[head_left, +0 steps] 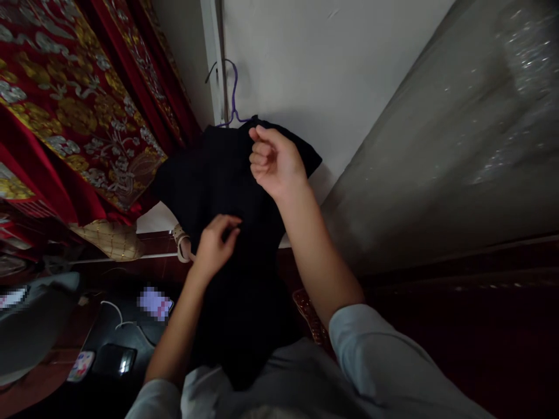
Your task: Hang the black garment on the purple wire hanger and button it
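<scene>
A black garment (257, 279) hangs in front of me on a purple hanger (234, 93), its lower part reaching my lap. My left hand (215, 244) is at the garment's front, thumb and fingers bent together in a pinch on the dark cloth. Higher up, my right hand (276, 160) is raised before the garment's shoulder. Its fingers are curled in and the thumb presses against them. Whatever lies between those fingertips is too small to make out.
Red embroidered cloth (109, 128) hangs at the left. Below it, a black seat (113, 326) bears phones and a white cable. A large sheet wrapped in clear plastic (419, 151) leans at the right. A beige shoe (181, 241) is behind the garment.
</scene>
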Tool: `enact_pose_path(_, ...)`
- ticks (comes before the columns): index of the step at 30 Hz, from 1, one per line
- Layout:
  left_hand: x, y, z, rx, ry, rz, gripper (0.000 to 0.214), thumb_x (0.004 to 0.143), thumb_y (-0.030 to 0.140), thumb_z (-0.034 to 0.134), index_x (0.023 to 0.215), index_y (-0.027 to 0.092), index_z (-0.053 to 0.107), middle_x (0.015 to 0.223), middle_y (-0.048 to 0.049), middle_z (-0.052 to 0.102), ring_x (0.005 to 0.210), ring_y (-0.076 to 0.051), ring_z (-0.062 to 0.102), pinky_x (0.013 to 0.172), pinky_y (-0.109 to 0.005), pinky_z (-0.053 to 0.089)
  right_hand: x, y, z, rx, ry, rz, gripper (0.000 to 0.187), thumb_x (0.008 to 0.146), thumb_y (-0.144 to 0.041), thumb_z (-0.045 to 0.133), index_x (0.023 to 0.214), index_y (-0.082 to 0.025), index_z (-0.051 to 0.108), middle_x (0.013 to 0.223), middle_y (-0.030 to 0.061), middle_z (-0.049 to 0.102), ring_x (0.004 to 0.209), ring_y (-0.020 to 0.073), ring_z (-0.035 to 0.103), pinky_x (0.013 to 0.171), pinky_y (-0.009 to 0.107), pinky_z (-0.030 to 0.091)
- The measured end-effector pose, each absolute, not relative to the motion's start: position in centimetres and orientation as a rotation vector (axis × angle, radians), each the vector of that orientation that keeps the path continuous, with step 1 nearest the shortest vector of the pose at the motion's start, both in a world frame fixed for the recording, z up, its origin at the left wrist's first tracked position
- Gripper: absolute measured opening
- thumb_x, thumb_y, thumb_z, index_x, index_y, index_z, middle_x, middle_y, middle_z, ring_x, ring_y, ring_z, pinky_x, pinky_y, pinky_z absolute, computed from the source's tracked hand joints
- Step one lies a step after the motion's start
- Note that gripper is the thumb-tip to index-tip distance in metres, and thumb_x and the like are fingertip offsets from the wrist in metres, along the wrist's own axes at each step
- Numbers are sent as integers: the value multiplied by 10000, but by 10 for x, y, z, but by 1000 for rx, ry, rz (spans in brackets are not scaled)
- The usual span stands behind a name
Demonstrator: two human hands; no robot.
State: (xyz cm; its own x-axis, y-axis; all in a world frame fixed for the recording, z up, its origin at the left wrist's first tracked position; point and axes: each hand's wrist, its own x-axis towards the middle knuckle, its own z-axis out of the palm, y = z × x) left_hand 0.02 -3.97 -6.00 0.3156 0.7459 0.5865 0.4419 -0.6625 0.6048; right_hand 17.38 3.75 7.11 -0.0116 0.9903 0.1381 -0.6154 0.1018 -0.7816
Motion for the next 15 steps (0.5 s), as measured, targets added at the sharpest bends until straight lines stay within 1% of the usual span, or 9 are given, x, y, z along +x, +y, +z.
enact_pose_path(1, -4, -32, -37, 2296, 1032, 1362, 171, 998, 149, 615, 1160, 189, 651, 1050, -63, 704, 979, -184, 684, 887, -305, 540, 173, 32, 67, -600, -832, 1381, 328, 930, -468, 737, 801, -191, 616, 531, -97, 374, 432, 26, 358, 388, 151, 274)
enact_pose_path(2, -6, -24, -13, 2336, 1016, 1464, 195, 1026, 189, 599, 1218, 190, 637, 1016, -50, 700, 937, -169, 684, 869, -294, 544, 172, 27, 63, -609, -873, 1353, 354, 924, -493, 737, 793, -193, 602, 526, -95, 379, 432, 32, 371, 395, 158, 288)
enact_pose_path(4, -5, -6, 28, 2451, 970, 1626, 235, 1080, 221, 522, 1298, 191, 605, 980, -37, 696, 896, -153, 683, 870, -294, 543, 170, 19, 58, -628, -973, 1284, 400, 909, -538, 740, 779, -199, 573, 518, -89, 396, 435, 47, 401, 406, 175, 306)
enact_pose_path(5, -2, 4, 43, 2532, 934, 1654, 242, 1092, 220, 498, 1308, 189, 603, 980, -38, 698, 896, -152, 684, 875, -298, 541, 169, 17, 56, -631, -1018, 1251, 412, 905, -547, 740, 773, -200, 561, 515, -86, 404, 437, 52, 412, 409, 180, 306)
enact_pose_path(6, 3, 12, 55, 2628, 897, 1644, 215, 1094, 219, 499, 1267, 186, 623, 975, -43, 700, 896, -154, 682, 868, -299, 537, 168, 16, 56, -633, -1057, 1214, 417, 907, -546, 737, 766, -201, 550, 514, -83, 410, 438, 55, 418, 409, 182, 301)
enact_pose_path(8, 14, 26, 67, 2779, 874, 1617, 151, 1094, 238, 512, 1089, 189, 654, 937, -50, 692, 877, -160, 666, 824, -295, 522, 165, 18, 53, -648, -1117, 1114, 407, 923, -521, 724, 756, -205, 530, 515, -82, 422, 437, 55, 423, 413, 182, 291)
enact_pose_path(10, 25, 31, 70, 2841, 900, 1631, 201, 1103, 278, 503, 967, 200, 628, 892, -49, 662, 848, -166, 643, 783, -296, 502, 162, 24, 44, -692, -1149, 997, 382, 940, -479, 710, 750, -209, 515, 516, -83, 432, 435, 53, 423, 425, 179, 293)
enact_pose_path(13, 26, 26, 78, 2803, 905, 1775, 255, 1128, 317, 452, 975, 190, 611, 877, -37, 619, 869, -166, 632, 819, -304, 490, 158, 35, 12, -812, -1179, 915, 345, 949, -372, 693, 712, -210, 502, 491, -82, 449, 412, 51, 407, 429, 190, 288)
enact_pose_path(15, 8, 27, 86, 2662, 926, 2017, 259, 1127, 319, 459, 987, 165, 614, 883, -25, 595, 901, -157, 619, 864, -301, 474, 158, 35, -15, -884, -1200, 971, 336, 944, -325, 677, 680, -207, 505, 474, -74, 465, 399, 53, 399, 424, 201, 280)
